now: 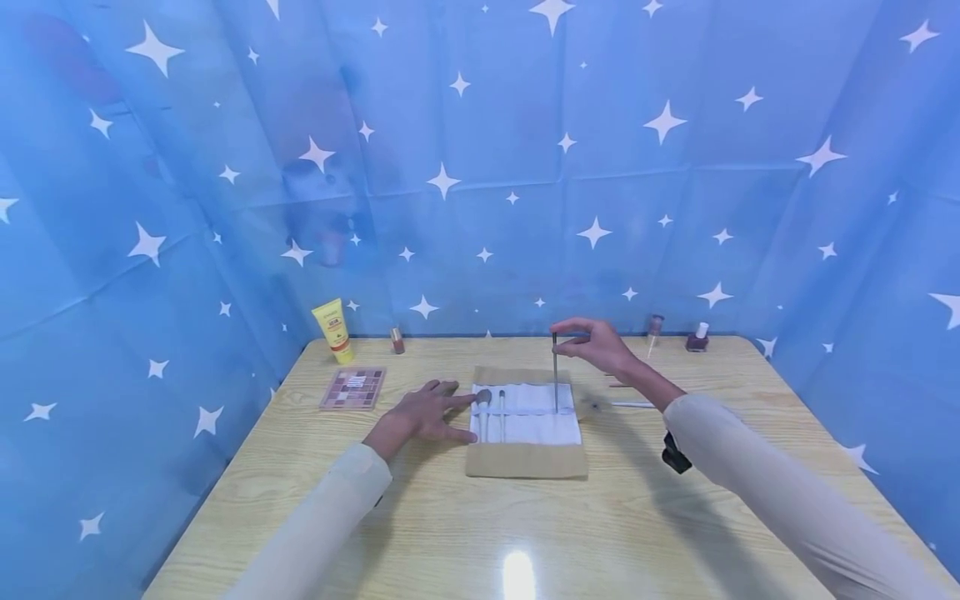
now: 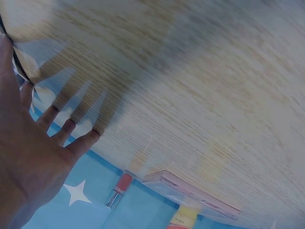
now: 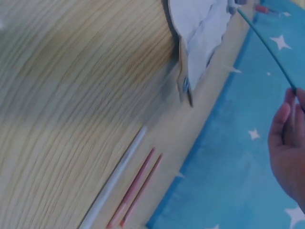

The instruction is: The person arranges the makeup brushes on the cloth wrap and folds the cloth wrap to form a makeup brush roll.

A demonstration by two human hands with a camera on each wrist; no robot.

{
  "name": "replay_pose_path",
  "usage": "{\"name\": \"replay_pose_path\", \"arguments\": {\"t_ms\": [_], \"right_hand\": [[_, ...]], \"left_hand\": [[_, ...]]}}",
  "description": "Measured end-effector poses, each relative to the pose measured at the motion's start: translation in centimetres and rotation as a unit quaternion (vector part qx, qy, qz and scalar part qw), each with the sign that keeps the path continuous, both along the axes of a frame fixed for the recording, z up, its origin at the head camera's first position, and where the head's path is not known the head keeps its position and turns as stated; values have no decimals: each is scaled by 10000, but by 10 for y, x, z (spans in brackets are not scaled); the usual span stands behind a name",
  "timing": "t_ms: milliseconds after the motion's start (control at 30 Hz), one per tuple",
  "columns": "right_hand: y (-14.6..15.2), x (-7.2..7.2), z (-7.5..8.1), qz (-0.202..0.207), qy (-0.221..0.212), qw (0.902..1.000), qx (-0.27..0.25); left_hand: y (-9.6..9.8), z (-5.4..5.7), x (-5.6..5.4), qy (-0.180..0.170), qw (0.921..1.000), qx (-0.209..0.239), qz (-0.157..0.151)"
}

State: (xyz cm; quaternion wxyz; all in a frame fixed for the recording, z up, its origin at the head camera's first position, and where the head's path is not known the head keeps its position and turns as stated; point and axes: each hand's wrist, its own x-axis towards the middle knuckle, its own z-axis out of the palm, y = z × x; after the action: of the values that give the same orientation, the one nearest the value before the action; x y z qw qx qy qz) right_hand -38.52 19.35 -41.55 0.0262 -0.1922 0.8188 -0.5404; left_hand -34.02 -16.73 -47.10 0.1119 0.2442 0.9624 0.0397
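The right hand (image 1: 596, 346) pinches the top of a thin dark rod (image 1: 556, 375) between thumb and fingers, holding it nearly upright above the right part of a tan case (image 1: 525, 461). The case lies unfolded on the desk (image 1: 420, 533), its white lining facing up. The rod's lower end meets the lining near the pocket edge, though whether it sits inside a pocket is hard to tell. The left hand (image 1: 427, 414) is released, fingers spread, with index finger and thumb reaching the case's left edge. Just beside them, a fluffy brush (image 1: 483, 398) and a slimmer brush (image 1: 502, 417) stand side by side in the lining.

To the right of the case lie a white stick (image 3: 114, 176) and two pinkish sticks (image 3: 132, 191) (clearest from the right wrist). Left of it are a palette (image 1: 352, 388) and a yellow tube (image 1: 333, 325); a dark bottle (image 1: 697, 337) stands at the far right, before a starry blue curtain (image 1: 442, 100).
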Motion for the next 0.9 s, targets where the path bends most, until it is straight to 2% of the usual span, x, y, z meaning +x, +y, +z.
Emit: {"name": "replay_pose_path", "arguments": {"t_ms": [300,433,900], "right_hand": [[-23,-9,-10,-156,-57,9998,-122],[-29,-14,-14,-184,55,9997,-115],[-47,-29,-25,-134,163,9993,-295]], "left_hand": [[1,-2,-1,-33,9999,-95,-12],[1,-3,-1,-12,9999,-105,1],[1,-2,-2,-12,10000,-61,56]]}}
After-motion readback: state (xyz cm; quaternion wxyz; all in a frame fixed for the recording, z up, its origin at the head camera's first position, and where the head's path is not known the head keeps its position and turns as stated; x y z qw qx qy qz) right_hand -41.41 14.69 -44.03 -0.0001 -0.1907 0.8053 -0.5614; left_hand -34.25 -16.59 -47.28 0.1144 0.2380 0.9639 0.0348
